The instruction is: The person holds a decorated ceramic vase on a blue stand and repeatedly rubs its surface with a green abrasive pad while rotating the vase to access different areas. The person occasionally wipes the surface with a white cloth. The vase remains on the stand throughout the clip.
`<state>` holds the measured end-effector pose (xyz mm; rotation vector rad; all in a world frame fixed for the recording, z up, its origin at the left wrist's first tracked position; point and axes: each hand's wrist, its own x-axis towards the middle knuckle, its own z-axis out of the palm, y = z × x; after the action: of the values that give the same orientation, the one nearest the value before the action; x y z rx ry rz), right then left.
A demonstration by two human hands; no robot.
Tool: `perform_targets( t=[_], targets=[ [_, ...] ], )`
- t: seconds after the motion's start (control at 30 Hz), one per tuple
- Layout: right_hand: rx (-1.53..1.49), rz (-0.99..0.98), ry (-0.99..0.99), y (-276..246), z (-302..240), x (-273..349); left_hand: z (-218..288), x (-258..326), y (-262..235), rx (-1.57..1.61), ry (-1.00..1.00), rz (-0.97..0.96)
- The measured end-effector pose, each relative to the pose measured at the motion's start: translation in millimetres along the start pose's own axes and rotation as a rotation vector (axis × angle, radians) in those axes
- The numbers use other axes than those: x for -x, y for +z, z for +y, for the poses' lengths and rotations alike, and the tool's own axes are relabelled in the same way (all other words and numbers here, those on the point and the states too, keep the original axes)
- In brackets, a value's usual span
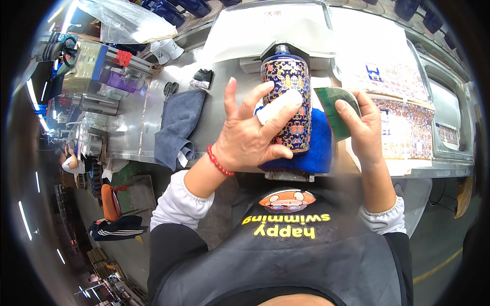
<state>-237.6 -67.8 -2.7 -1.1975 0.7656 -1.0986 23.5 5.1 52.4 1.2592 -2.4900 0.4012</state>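
A dark blue bottle [301, 122] with a dense gold, red and pink floral pattern lies on its side, its neck pointing away from me. Under its near part is a bright blue cloth [320, 145]. My left hand [247, 130], with white wrapping on a finger and a red bead bracelet at the wrist, spreads its fingers over the bottle's left side. Whether the fingertips press on it I cannot tell. Just right of the bottle, my right hand [365, 125] pinches a flat green scraper [334, 113] between thumb and fingers, apart from the bottle.
A grey cloth [178, 125] lies at the left of the metal table [132, 127], near black scissors [170, 88] and a small black packet [202, 78]. Printed sheets [403, 127] are stacked at the right. Dark blue bottles [408, 9] stand along the far edge.
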Motion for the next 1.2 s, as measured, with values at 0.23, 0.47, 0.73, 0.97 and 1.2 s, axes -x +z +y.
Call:
perform_targets(
  t=[0.23, 0.47, 0.73, 0.97, 1.2],
  targets=[
    [0.019, 0.027, -0.017, -1.2, -2.4, 7.4, -18.4, -21.4, 7.0, 0.151, -0.106, 0.062],
    [0.010, -0.002, 0.018, -5.5, -0.7, 13.6, 35.3, 19.1, 4.2, 0.117, -0.009, 0.008],
    [0.581, -0.161, -0.594, 12.3, 2.0, 6.8, 63.4, 39.9, 16.1, 0.179, -0.269, 0.248],
    [0.422, 0.010, -0.483, 19.9, -12.7, 9.0, 51.3, 42.8, 33.8, 0.237, -0.443, 0.145],
    [0.451, -0.244, -0.556, 13.7, -9.4, 25.7, 52.9, 46.0, 43.0, 0.335, -0.480, 0.192]
  ],
)
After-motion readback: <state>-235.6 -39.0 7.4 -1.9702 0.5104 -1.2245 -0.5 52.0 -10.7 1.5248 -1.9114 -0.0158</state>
